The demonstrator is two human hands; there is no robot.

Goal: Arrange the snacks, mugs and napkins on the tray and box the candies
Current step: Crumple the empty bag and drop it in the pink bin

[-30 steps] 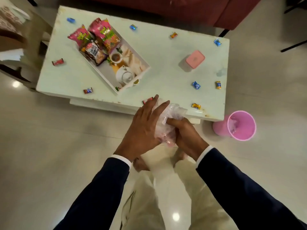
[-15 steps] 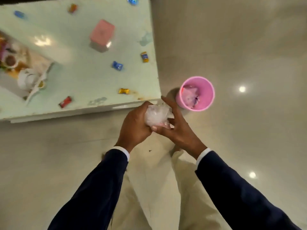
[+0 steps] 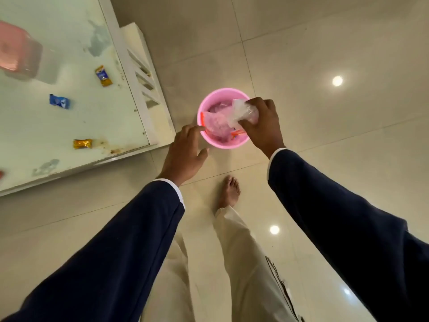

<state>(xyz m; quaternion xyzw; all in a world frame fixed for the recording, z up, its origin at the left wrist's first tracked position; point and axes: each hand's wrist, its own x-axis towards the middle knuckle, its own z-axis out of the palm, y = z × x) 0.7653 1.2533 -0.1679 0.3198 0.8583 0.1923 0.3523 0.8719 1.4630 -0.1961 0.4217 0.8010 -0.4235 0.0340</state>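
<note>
Crumpled clear plastic wrapper (image 3: 243,110) pinched in right hand (image 3: 263,125), over round pink plastic bin (image 3: 210,139) on tiled floor. Left hand (image 3: 185,154) empty, fingers loose, at bin rim. Blue (image 3: 59,101), gold (image 3: 82,143), blue-gold (image 3: 103,76) wrapped candies on pale desk (image 3: 27,135), pink box (image 3: 16,52) beyond, blurred.

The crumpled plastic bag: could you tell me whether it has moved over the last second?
Yes. The crumpled plastic bag, once at the table edge, is now over the pink bin.

pink bin (image 3: 210,141) sitting on shiny beige floor tiles (image 3: 325,159) right by the white table (image 3: 130,73) corner, crumpled plastic wrappers (image 3: 217,119) inside, ceiling lights reflecting
</note>
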